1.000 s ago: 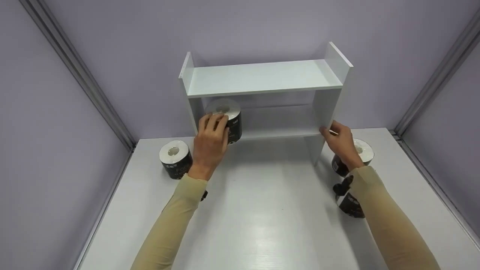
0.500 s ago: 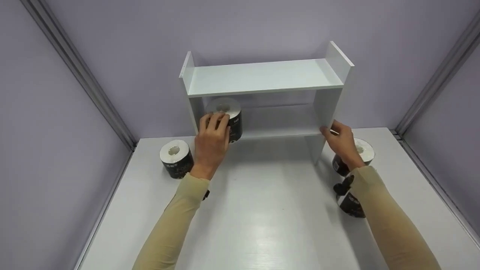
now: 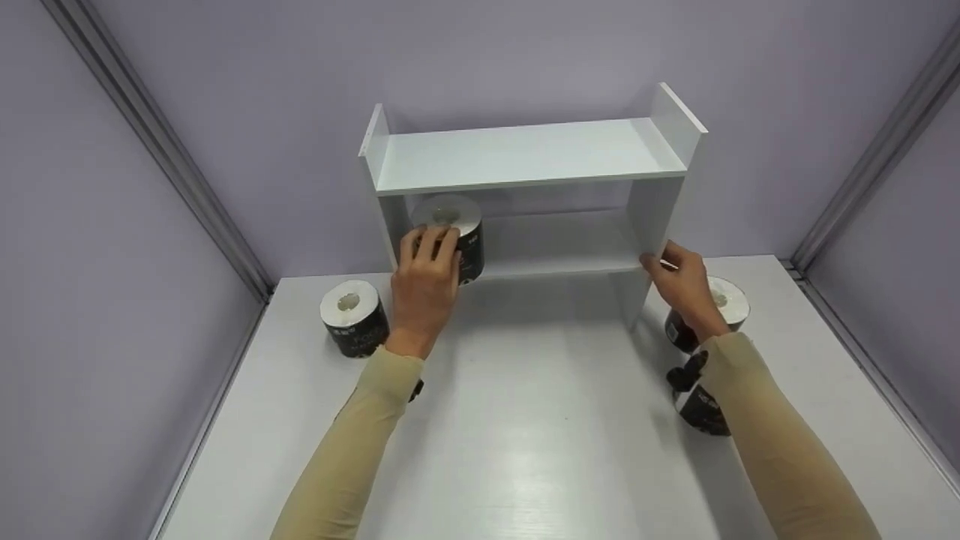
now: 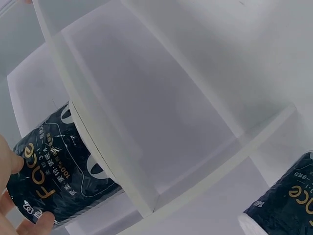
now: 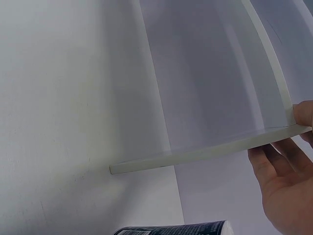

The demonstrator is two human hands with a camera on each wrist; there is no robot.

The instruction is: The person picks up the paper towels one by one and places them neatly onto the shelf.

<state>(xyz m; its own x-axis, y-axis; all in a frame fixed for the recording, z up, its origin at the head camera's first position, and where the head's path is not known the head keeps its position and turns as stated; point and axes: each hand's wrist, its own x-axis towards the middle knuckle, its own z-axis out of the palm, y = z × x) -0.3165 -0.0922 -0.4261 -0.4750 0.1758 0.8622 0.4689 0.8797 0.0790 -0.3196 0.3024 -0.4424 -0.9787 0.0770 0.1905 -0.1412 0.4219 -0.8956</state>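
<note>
Paper roll (image 3: 470, 253) gripped in our left hand (image 3: 424, 291), we should seat it upright while our right hand (image 3: 681, 283) pinches the shelf (image 3: 525, 155) for bracing.

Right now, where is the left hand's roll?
In the head view, the roll is at the left end of the lower shelf, beside the left panel, gripped by the left hand.

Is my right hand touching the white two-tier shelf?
Touching: the right wrist view shows your right hand gripping the white shelf's side panel between thumb and fingers.
</note>
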